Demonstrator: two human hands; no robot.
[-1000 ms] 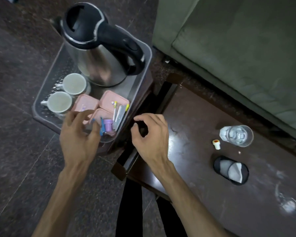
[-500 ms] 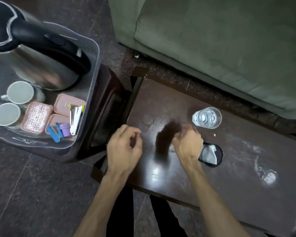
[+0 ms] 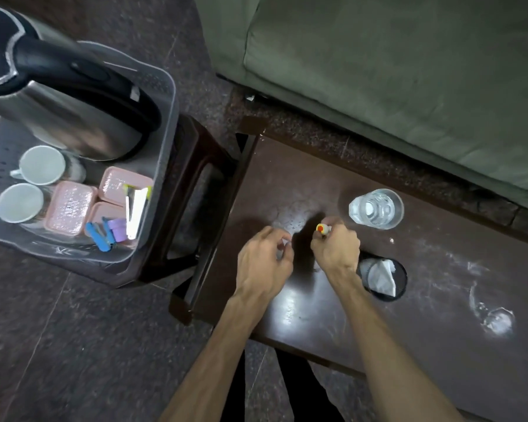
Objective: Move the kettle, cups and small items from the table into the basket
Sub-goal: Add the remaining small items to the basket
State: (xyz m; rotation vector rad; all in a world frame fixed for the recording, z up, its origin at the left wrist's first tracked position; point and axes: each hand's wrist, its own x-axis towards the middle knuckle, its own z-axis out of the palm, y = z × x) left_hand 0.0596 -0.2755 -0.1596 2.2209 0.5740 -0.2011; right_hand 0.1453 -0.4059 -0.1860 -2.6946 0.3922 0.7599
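While the left grip (image 3: 264, 257) curls empty, the right grip (image 3: 336, 248) pinches the small cap (image 3: 323, 229) at its fingertips.

- A home living room, by the look of its furnishings.
- An olive-green sofa (image 3: 393, 71) stands right beside a low dark wooden coffee table (image 3: 439, 300).
- The floor (image 3: 58, 345) is dark speckled stone tile.
- An electric kettle (image 3: 64, 95) and two white cups (image 3: 31, 184) sit in a translucent plastic basket (image 3: 165, 123).
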